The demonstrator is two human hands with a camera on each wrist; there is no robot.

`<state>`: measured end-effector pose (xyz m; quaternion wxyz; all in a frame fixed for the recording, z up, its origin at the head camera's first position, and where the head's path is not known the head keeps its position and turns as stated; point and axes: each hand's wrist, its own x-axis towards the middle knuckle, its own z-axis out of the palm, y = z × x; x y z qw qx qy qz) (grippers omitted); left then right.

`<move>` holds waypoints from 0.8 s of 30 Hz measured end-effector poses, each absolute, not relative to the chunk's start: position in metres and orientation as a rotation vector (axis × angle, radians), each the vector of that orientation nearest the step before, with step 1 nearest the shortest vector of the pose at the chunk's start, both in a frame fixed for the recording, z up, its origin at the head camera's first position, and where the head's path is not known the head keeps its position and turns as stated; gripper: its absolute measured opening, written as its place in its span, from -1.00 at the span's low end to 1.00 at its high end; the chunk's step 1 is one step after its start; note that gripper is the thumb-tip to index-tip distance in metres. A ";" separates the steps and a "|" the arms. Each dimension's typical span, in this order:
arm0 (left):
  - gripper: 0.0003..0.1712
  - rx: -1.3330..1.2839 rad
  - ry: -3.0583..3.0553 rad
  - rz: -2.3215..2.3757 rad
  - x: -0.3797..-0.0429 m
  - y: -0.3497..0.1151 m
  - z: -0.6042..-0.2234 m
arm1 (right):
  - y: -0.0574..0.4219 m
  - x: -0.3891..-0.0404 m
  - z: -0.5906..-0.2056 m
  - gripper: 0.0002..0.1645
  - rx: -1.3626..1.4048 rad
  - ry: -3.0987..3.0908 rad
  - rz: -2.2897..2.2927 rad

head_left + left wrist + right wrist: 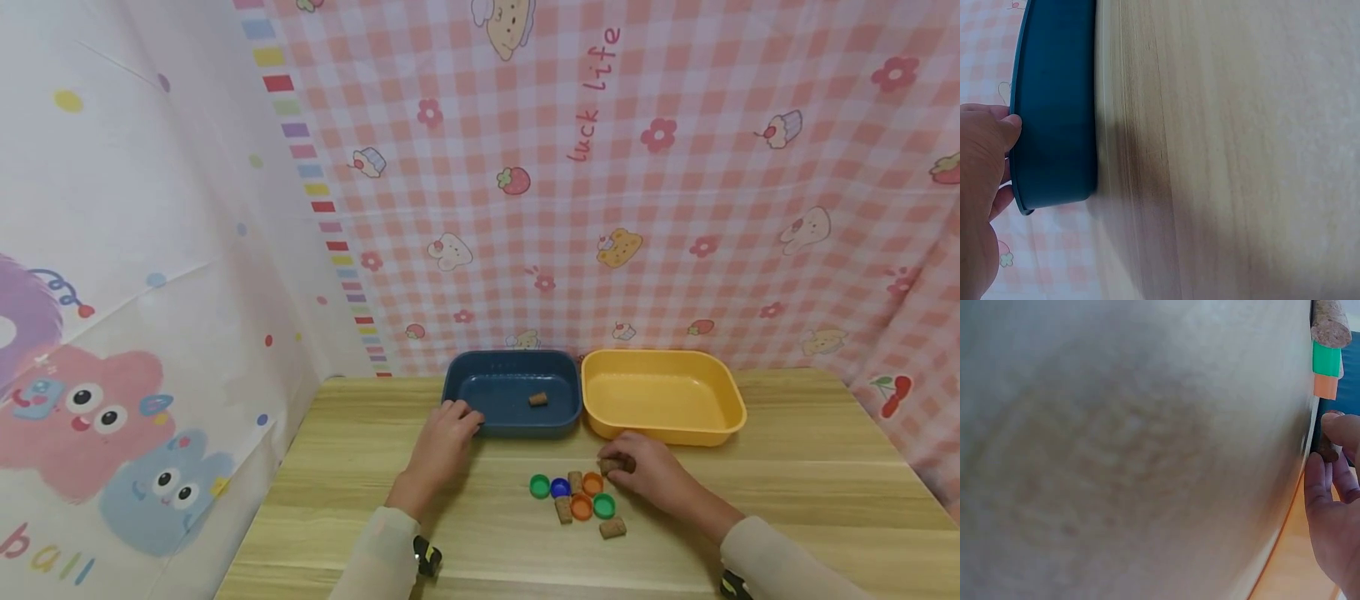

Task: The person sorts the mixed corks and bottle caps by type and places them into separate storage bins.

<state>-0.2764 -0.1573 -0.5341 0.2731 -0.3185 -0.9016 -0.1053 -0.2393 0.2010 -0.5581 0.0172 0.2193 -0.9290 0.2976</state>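
Observation:
At the front left corner of the dark blue tray, my left hand grips the rim. The left wrist view has the thumb on the outer side of the tray wall and the other fingers over the edge. My right hand pinches a cork between thumb and fingers, just in front of the yellow tray. Left of that hand lie more corks among green caps, orange caps and a blue cap. One cork lies inside the blue tray.
Both trays stand side by side along the back of the wooden table. Behind it hangs a pink checked cloth, and a white printed cloth hangs at the left.

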 end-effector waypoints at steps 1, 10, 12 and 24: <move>-0.88 -0.856 -2.428 -0.286 -0.276 -0.157 -0.534 | 0.201 -0.239 -0.557 -0.73 0.678 -2.884 0.930; -0.88 -0.848 -2.436 -0.291 -0.276 -0.158 -0.534 | 0.200 -0.233 -0.549 -0.71 0.689 -2.854 0.987; -0.88 -0.848 -2.430 -0.284 -0.276 -0.158 -0.535 | 0.199 -0.232 -0.546 -0.71 0.698 -2.849 0.997; -0.86 -0.841 -2.442 -0.266 -0.276 -0.158 -0.536 | 0.192 -0.226 -0.531 -0.69 0.713 -2.818 1.049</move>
